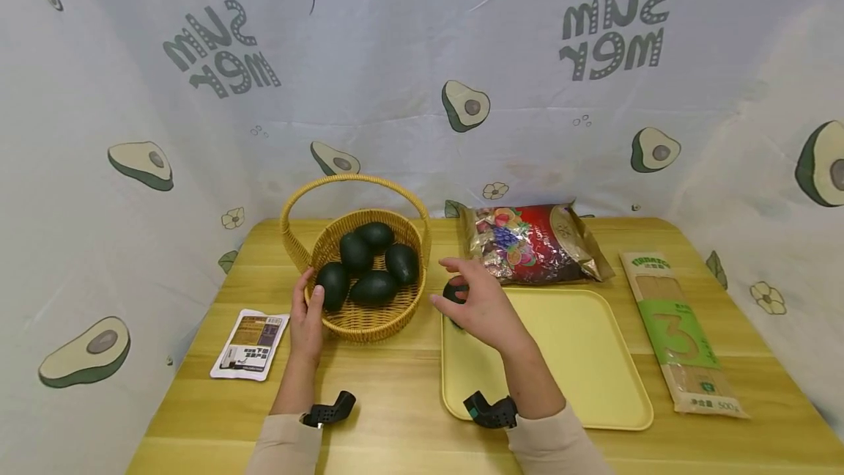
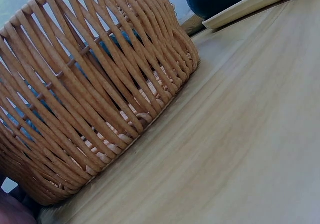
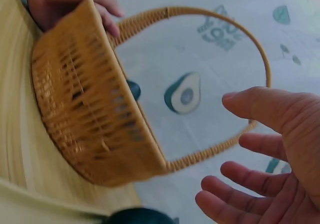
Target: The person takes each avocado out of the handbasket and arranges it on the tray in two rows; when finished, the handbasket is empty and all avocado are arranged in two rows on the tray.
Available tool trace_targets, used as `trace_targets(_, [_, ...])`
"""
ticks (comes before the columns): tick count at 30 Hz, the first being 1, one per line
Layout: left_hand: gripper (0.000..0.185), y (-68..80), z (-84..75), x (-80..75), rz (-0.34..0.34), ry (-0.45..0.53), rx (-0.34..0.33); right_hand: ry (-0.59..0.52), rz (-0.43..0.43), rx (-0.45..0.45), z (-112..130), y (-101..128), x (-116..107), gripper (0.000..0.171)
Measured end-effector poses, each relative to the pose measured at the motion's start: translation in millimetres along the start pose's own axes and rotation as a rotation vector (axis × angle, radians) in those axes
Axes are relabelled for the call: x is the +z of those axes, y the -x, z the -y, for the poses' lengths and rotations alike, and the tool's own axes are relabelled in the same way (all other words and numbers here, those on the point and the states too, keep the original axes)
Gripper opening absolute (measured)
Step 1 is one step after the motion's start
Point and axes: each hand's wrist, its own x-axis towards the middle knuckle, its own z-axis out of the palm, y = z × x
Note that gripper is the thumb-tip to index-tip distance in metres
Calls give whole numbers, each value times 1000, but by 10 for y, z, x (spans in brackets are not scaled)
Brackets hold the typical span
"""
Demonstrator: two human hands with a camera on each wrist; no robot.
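My left hand [image 1: 306,327] grips the left rim of a yellow wicker basket [image 1: 369,331] with a tall arched handle. Several dark green avocados [image 1: 374,288] lie inside the basket. To the right, my right hand [image 1: 486,308] hovers over the back left corner of a pale yellow tray [image 1: 560,365]. Beneath that hand a single avocado [image 3: 140,217] sits on the tray, mostly covered by the hand in the head view. In the right wrist view the fingers [image 3: 257,179] are spread loosely, apart from the avocado, with nothing between them.
Behind the tray lies a red and gold candy bag [image 1: 537,244]. A long noodle packet [image 1: 679,336] rests at the table's right side. Left of the basket is a small white and brown pouch [image 1: 250,345]. A printed curtain [image 1: 395,57] hangs around the table's back and sides.
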Motion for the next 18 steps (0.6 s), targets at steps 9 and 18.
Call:
trace_targets(9, [53,0,-6,5,-6,21,-11,45,81,-146,259,-118,339,57])
trace_targets(18, [55,-5,-14,21,-7,64,-22,188,186,-176,322,-452,567,56])
